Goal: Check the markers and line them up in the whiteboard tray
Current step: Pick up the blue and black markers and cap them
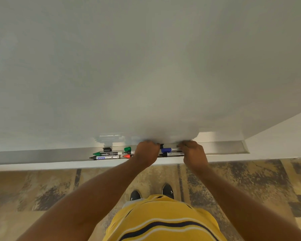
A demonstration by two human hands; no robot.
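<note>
Both bare arms are stretched forward and slightly inward from the body, the left hand (146, 152) and the right hand (192, 152) held knuckles-up side by side and near each other, with fingers curled downward, what each grip encloses being hidden beneath them.

Left hand (146, 153) hides red marker (128, 156) barrel; grip perhaps unclear.

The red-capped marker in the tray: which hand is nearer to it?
Left. The left hand lies right against the red-capped marker, hiding its barrel. The right hand is farther along the tray, beyond the blue-capped marker.
</note>
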